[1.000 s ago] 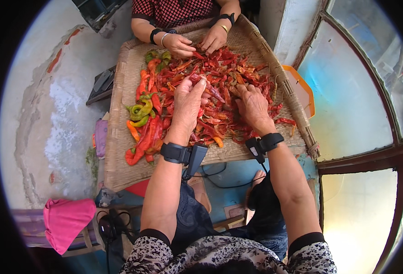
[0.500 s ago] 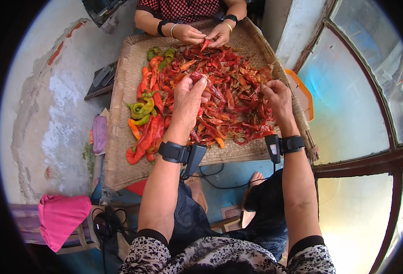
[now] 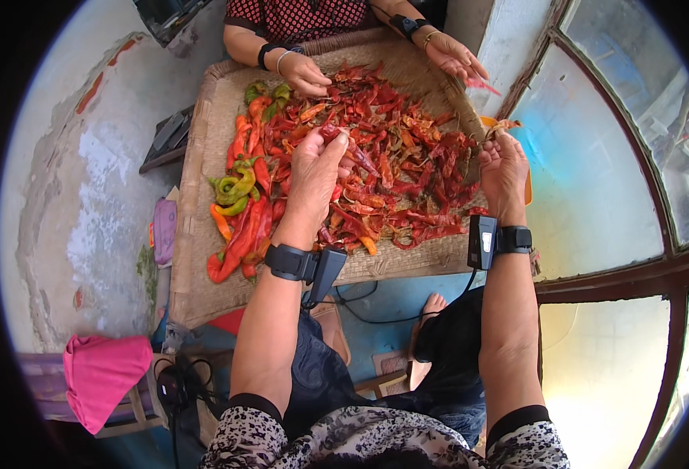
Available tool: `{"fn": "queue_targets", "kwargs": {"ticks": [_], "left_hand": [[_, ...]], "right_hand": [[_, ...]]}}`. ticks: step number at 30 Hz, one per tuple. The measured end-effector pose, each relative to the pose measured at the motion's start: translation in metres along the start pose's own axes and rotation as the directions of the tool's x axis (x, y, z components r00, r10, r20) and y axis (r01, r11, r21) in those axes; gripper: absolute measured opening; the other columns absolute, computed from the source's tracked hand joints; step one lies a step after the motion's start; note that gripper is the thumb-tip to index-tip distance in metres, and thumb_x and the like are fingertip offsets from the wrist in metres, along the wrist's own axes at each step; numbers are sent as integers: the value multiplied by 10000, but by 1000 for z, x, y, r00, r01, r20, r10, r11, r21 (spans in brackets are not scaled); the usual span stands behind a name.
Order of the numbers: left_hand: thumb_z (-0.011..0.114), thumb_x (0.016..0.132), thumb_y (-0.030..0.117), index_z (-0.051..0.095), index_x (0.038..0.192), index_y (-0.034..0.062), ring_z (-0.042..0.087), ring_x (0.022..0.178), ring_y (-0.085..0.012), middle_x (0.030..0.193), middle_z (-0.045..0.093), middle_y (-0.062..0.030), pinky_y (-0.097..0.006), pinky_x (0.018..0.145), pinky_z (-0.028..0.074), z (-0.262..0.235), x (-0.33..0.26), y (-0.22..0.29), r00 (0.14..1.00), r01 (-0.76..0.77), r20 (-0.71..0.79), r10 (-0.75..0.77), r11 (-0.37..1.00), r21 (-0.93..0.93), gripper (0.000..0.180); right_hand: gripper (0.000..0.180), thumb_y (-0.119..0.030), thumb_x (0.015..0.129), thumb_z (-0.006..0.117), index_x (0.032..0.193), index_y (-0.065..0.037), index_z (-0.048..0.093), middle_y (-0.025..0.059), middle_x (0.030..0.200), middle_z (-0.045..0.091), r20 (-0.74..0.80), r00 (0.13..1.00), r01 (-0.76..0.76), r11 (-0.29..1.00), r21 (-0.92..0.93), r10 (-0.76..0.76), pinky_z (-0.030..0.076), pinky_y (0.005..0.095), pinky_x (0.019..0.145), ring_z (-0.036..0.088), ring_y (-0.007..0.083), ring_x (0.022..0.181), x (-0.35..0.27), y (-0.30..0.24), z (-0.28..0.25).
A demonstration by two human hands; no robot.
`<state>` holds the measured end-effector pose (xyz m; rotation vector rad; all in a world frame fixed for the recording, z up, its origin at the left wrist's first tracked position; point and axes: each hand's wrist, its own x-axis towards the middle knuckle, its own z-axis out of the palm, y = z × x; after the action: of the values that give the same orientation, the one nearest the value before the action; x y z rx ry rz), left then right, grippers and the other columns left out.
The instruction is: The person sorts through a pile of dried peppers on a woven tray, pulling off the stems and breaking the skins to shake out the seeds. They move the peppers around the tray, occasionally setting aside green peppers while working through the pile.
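Over the middle of a woven tray (image 3: pixel 188 273), my left hand (image 3: pixel 315 168) is closed on a dark red chili pepper (image 3: pixel 361 160), its tip pointing down to the right. My right hand (image 3: pixel 504 178) is at the tray's right edge, thumb and fingers pinching a shrivelled orange-red dried chili (image 3: pixel 506 125) near an orange-rimmed container (image 3: pixel 529 186), partly hidden behind that hand. Dried red chilies (image 3: pixel 422 176) cover much of the tray. Plump red peppers (image 3: pixel 243 238) and curled green ones (image 3: pixel 237 186) lie along its left side.
Across the tray, a co-worker's one hand (image 3: pixel 304 74) rests by the chilies; the other hand (image 3: pixel 450 56) is out over the right rim beside a blurred red chili (image 3: pixel 483 85). Framed glass panes (image 3: pixel 594 164) stand close on the right. A pink cloth (image 3: pixel 106 379) lies lower left.
My right hand has moved right and up from the pile to the tray's edge with a dried chili. The co-worker's hands have parted, one swinging out right. My left hand stays nearly still.
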<state>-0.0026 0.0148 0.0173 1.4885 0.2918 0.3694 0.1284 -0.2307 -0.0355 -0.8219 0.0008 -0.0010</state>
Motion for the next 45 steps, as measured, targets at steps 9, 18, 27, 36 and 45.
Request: {"fn": "queue_targets", "kwargs": {"ticks": [9,18,27,36,45], "left_hand": [[548,910,219,574,950,37,542,669,-80,829,595,-25,-221,580,468,-5,-4,2,999,-33,10,33,999,-3,189],[566,901,211,584,1017,66,566,698,-79,905,634,-28,-211,622,469,0,-5,1,999,-4,32,5,1000,-24,186],[565,903,215,587,1002,78,563,699,-67,900,635,-23,-202,623,456,-8,-3,3,999,-19,29,20,999,-32,171],[585,894,221,600,975,70,555,690,-60,856,628,-8,-201,604,464,-7,-3,3,999,-34,6,34,998,-60,172],[571,900,210,597,994,73,559,686,-69,887,633,-17,-206,612,466,-9,-4,3,998,-52,16,53,998,-47,168]], "right_hand": [[408,-119,878,574,1222,69,463,124,999,610,-50,974,182,901,-394,-219,522,280,721,616,178,851,-6,10,11],[209,-199,837,584,993,-71,639,189,923,617,557,820,522,-225,-823,-134,499,426,744,605,353,842,-26,68,18],[125,-117,822,630,885,-15,663,105,714,640,385,849,507,353,-786,-362,481,287,625,606,158,648,-35,23,48],[448,-155,847,599,1243,12,475,203,998,632,33,871,287,452,-844,-491,497,296,699,613,195,881,2,11,-6],[259,-229,781,649,950,-36,617,178,878,633,395,917,393,-279,-876,50,488,431,727,605,359,847,-37,58,38]]}}
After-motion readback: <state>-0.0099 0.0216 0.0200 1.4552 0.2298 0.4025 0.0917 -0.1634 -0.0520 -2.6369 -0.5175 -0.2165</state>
